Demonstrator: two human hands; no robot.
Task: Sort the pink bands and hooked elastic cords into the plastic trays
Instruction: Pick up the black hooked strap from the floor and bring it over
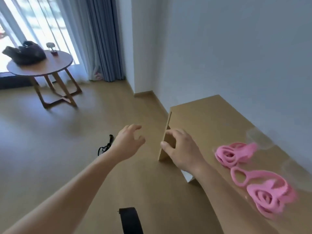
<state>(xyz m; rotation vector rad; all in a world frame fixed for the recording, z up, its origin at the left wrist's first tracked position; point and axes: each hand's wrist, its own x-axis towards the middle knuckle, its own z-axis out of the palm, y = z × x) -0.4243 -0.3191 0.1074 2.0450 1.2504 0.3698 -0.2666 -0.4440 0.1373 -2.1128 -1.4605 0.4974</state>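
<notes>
A bright room corner with wooden furniture

A round wooden table (55,66) on crossed legs stands on the pale wood-plank floor (50,132) by a sunlit window (25,19). A dark soft bag (25,54) lies on its left part, with a small dark-based ornament (53,51) near its far edge, too small to identify. Grey pleated curtains (101,39) hang to the floor beside a plain white wall (236,48). A tan wooden desk (211,119) stands against that wall on the right.

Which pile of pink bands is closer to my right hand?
The farther pile, higher in the picture, sits just right of your right hand. The nearer pile lies lower down, toward the bottom right corner, farther from it.
</notes>
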